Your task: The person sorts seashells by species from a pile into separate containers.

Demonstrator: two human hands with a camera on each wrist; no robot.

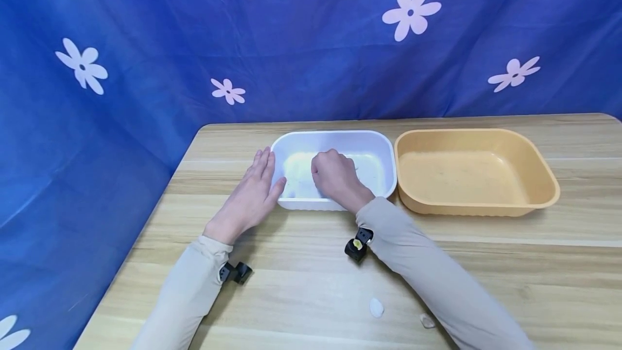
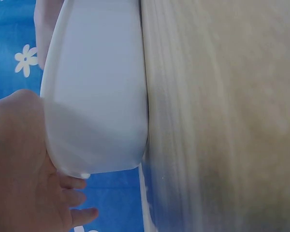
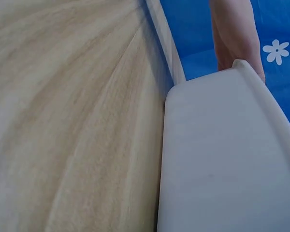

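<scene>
A white plastic tub (image 1: 311, 205) stands on the wooden table, its long side towards me. My left hand (image 1: 251, 193) lies along the tub's left end with straight fingers, the thumb over the near left corner. In the left wrist view, the palm (image 2: 19, 159) is against the rim and the fingertips show past the tub's end. My right hand (image 1: 335, 177) is inside the tub with its fingers curled and knuckles up; I cannot tell whether it holds anything. A tiny speck shows just right of those knuckles. The tub wall (image 3: 222, 154) hides the right hand in the right wrist view.
A yellow-orange tub (image 1: 466, 209) stands right beside the white one. Near the table's front lie a small white flat piece (image 1: 376, 308) and a small greyish flat piece (image 1: 427, 321), the latter close to my right sleeve. A blue flowered curtain (image 1: 311, 42) hangs behind the table.
</scene>
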